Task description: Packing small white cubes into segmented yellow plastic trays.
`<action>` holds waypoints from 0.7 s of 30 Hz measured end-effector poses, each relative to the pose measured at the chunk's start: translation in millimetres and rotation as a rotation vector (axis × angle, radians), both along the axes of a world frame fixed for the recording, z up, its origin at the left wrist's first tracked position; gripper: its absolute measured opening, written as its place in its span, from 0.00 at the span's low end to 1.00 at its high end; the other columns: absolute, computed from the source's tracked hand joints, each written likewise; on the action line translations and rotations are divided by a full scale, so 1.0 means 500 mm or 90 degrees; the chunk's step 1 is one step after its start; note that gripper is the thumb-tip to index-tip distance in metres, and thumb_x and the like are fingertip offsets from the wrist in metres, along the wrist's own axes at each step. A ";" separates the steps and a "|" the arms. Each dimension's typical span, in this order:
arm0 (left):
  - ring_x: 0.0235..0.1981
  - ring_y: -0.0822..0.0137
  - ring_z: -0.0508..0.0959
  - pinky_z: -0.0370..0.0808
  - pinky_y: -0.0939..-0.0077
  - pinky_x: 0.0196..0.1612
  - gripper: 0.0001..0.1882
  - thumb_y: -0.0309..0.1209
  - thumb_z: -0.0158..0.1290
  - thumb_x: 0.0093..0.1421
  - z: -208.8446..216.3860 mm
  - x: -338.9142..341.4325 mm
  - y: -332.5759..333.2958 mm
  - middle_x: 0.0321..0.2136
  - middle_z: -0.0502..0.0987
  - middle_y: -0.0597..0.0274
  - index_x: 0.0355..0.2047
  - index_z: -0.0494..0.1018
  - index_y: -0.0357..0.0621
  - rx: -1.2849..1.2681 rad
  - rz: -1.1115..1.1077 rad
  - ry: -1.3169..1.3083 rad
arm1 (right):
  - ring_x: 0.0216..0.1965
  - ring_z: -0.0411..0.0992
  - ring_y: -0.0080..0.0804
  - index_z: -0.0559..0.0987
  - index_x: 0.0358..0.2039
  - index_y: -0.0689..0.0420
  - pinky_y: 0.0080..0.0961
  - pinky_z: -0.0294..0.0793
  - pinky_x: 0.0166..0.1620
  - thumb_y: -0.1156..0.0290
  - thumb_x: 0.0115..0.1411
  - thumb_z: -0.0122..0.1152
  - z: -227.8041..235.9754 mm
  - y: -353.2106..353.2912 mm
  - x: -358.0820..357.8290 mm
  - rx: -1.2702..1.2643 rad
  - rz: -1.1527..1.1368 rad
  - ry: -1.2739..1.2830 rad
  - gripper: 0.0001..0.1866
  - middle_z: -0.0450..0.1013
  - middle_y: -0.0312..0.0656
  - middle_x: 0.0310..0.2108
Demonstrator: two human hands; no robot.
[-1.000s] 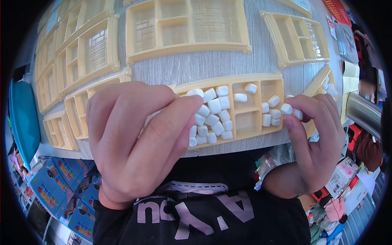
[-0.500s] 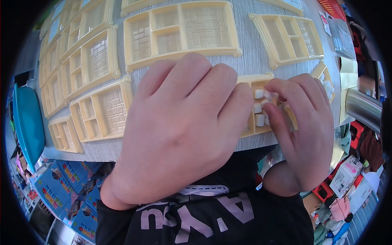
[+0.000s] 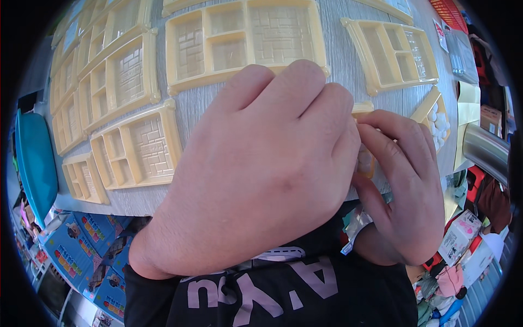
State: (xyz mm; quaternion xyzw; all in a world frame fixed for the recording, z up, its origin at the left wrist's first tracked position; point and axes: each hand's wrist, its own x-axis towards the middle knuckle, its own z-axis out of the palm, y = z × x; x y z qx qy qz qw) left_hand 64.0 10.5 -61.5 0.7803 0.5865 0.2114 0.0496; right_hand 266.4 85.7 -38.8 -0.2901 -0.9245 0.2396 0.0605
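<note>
My left hand (image 3: 267,158) spans the middle, back up and knuckles bent; its fingertips are hidden beneath it. Under it lies a small cream plastic tray (image 3: 362,107), mostly covered, with only its right part showing. Through the gap beside my right hand a few pale pieces (image 3: 364,159) in that tray are faintly visible. My right hand (image 3: 403,185) is at the tray's right end, thumb and fingers bent and apart, tips close to my left hand. I see nothing between them. Right of it stands a cream container (image 3: 426,110) of white pieces (image 3: 437,125).
Cream compartment trays (image 3: 207,43) cover the grey wood-look table, several stacked or side by side at the left (image 3: 131,147), another at the right (image 3: 395,60). A teal basin (image 3: 35,163) is beyond the left edge. Blue printed boxes (image 3: 81,256) stand below. A metal cylinder (image 3: 486,150) is at right.
My left hand has moved right and now covers the white pieces seen in the small tray before. My right hand's thumb has moved down, and its fingers have spread apart.
</note>
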 end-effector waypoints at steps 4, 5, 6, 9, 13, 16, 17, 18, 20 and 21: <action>0.34 0.62 0.75 0.72 0.67 0.36 0.12 0.25 0.62 0.47 0.000 0.004 0.000 0.31 0.75 0.66 0.35 0.82 0.39 -0.004 -0.014 -0.013 | 0.51 0.72 0.51 0.80 0.51 0.63 0.39 0.71 0.55 0.82 0.43 0.69 0.006 0.000 -0.006 -0.007 -0.006 -0.030 0.29 0.74 0.47 0.53; 0.34 0.62 0.75 0.72 0.67 0.36 0.11 0.25 0.62 0.47 0.000 0.004 0.000 0.30 0.75 0.65 0.34 0.82 0.39 -0.005 -0.017 -0.016 | 0.51 0.72 0.51 0.80 0.50 0.63 0.40 0.71 0.54 0.83 0.43 0.68 0.006 -0.001 -0.012 0.003 -0.015 -0.028 0.28 0.74 0.47 0.52; 0.34 0.62 0.75 0.72 0.67 0.36 0.11 0.25 0.62 0.47 0.001 0.005 0.000 0.30 0.75 0.65 0.34 0.82 0.38 -0.006 -0.019 -0.019 | 0.50 0.72 0.51 0.80 0.49 0.63 0.40 0.72 0.54 0.84 0.43 0.67 0.006 -0.002 -0.017 0.015 -0.024 -0.025 0.27 0.75 0.47 0.51; 0.34 0.62 0.76 0.73 0.67 0.36 0.09 0.24 0.61 0.48 0.001 0.007 -0.001 0.30 0.75 0.65 0.32 0.81 0.36 -0.007 -0.028 -0.028 | 0.47 0.74 0.50 0.81 0.47 0.64 0.39 0.74 0.52 0.86 0.44 0.67 -0.001 -0.013 -0.027 0.032 -0.034 -0.001 0.25 0.76 0.48 0.48; 0.34 0.61 0.76 0.73 0.67 0.36 0.09 0.23 0.61 0.49 -0.005 0.009 -0.001 0.30 0.76 0.64 0.32 0.81 0.35 -0.004 -0.020 -0.025 | 0.44 0.76 0.49 0.82 0.43 0.64 0.37 0.75 0.49 0.85 0.44 0.67 -0.006 -0.020 -0.037 0.023 -0.081 0.020 0.22 0.77 0.47 0.45; 0.34 0.61 0.75 0.74 0.67 0.36 0.08 0.23 0.61 0.49 -0.006 0.012 0.000 0.30 0.76 0.64 0.32 0.82 0.35 -0.001 -0.009 -0.037 | 0.42 0.76 0.48 0.82 0.41 0.64 0.35 0.76 0.47 0.85 0.44 0.68 -0.007 -0.019 -0.034 0.032 -0.075 0.032 0.20 0.77 0.47 0.42; 0.34 0.61 0.75 0.74 0.67 0.36 0.08 0.23 0.61 0.49 0.003 0.016 0.002 0.30 0.76 0.64 0.32 0.82 0.35 0.000 -0.010 -0.037 | 0.42 0.77 0.48 0.82 0.40 0.64 0.36 0.77 0.46 0.84 0.44 0.68 -0.007 -0.020 -0.035 0.039 -0.080 0.034 0.18 0.78 0.47 0.41; 0.34 0.61 0.75 0.73 0.67 0.36 0.08 0.23 0.61 0.50 0.017 0.021 0.004 0.30 0.75 0.64 0.31 0.82 0.36 0.000 0.005 -0.036 | 0.41 0.77 0.48 0.82 0.39 0.64 0.36 0.77 0.46 0.84 0.44 0.68 -0.009 -0.021 -0.037 0.045 -0.083 0.037 0.17 0.78 0.47 0.40; 0.34 0.62 0.75 0.73 0.68 0.36 0.08 0.23 0.61 0.50 0.026 0.024 0.002 0.29 0.75 0.65 0.31 0.81 0.36 0.000 0.023 -0.033 | 0.41 0.77 0.48 0.82 0.38 0.64 0.36 0.77 0.45 0.84 0.44 0.68 -0.014 -0.025 -0.043 0.061 -0.078 0.041 0.16 0.78 0.47 0.40; 0.34 0.62 0.75 0.73 0.68 0.36 0.07 0.24 0.61 0.50 0.024 0.025 0.003 0.29 0.75 0.65 0.31 0.81 0.36 0.000 0.020 -0.026 | 0.40 0.77 0.47 0.82 0.37 0.64 0.37 0.77 0.45 0.84 0.44 0.68 -0.015 -0.026 -0.043 0.079 -0.080 0.040 0.16 0.78 0.47 0.39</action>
